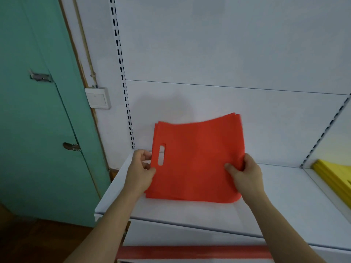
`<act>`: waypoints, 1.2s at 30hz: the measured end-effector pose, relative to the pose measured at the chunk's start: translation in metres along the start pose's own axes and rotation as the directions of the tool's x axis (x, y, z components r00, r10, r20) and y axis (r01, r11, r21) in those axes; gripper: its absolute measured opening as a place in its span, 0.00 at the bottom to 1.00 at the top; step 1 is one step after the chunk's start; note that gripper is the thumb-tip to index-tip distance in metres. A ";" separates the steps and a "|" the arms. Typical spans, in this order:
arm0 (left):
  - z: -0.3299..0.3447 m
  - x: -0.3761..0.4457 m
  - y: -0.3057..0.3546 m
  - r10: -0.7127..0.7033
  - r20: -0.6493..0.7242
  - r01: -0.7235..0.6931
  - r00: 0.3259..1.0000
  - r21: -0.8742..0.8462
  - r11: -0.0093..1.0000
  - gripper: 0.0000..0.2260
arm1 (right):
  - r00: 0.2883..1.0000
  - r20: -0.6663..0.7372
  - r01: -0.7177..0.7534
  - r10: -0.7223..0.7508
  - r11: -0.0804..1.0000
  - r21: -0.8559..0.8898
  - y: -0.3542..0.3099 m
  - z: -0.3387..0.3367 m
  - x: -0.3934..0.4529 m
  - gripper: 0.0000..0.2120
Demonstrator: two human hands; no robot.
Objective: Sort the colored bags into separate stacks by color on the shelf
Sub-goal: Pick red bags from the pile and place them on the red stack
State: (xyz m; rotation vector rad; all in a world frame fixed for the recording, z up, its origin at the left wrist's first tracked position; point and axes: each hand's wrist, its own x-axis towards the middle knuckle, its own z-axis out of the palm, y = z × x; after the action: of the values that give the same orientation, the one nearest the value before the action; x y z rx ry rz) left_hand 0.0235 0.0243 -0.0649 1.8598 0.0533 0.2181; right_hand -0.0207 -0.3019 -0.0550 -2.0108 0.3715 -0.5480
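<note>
Both hands grasp the red bags over the shelf: left hand at the handle edge, right hand opposite (yellow bags lie far right).

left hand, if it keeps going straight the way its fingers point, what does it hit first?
The left hand already grips the handle edge of the red bags, fingers pointing right. Going on, it would probably just push into them; depth is unclear.

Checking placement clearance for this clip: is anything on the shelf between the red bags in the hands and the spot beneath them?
Nothing visible. Both hands, left hand and right hand, grip the red bags over bare white shelf. The yellow bags lie far right, beyond the divider.
</note>
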 end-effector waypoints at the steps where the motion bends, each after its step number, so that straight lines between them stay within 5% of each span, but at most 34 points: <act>1: 0.000 0.000 0.002 0.086 -0.017 -0.086 0.996 0.004 0.996 0.25 | 0.999 -0.040 0.024 -0.022 0.999 0.042 0.000 -0.006 -0.002 0.11; 4: 0.006 -0.001 0.006 0.204 -0.039 -0.206 0.978 -0.036 0.978 0.27 | 0.988 -0.143 0.086 -0.065 0.986 0.146 -0.001 -0.020 -0.013 0.11; 8: 0.019 -0.006 0.009 0.175 0.027 -0.167 0.984 -0.188 0.968 0.21 | 0.989 -0.110 0.118 -0.100 0.977 0.177 0.011 -0.022 -0.035 0.08; 13: 0.034 -0.013 0.006 0.207 0.003 -0.207 0.978 -0.068 0.976 0.16 | 0.991 -0.099 0.096 -0.091 0.995 0.041 0.027 -0.023 -0.046 0.09; 21: 0.055 -0.015 0.018 0.258 0.027 -0.258 0.966 -0.012 0.966 0.10 | 0.909 -0.411 0.095 -0.066 0.994 0.050 0.020 -0.060 -0.061 0.16; 25: 0.087 -0.030 0.035 0.302 0.047 -0.302 0.952 0.010 0.953 0.12 | 0.875 -0.461 0.124 -0.149 0.989 -0.086 0.038 -0.100 -0.076 0.08; 29: 0.132 -0.057 0.064 0.354 0.021 -0.354 0.935 -0.008 0.935 0.22 | 0.841 -0.467 0.166 -0.273 0.952 -0.258 0.066 -0.154 -0.089 0.12; 36: 0.263 -0.134 0.124 0.579 0.121 -0.578 0.807 -0.044 0.815 0.15 | 0.814 -0.495 0.081 -0.305 0.902 -0.424 0.124 -0.294 -0.119 0.18</act>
State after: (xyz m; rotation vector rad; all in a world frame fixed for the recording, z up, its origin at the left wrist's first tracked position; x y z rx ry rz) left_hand -0.0703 -0.2800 -0.0365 1.8361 -0.6182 0.5191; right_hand -0.2797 -0.5228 -0.0675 -2.2541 0.6655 -1.2916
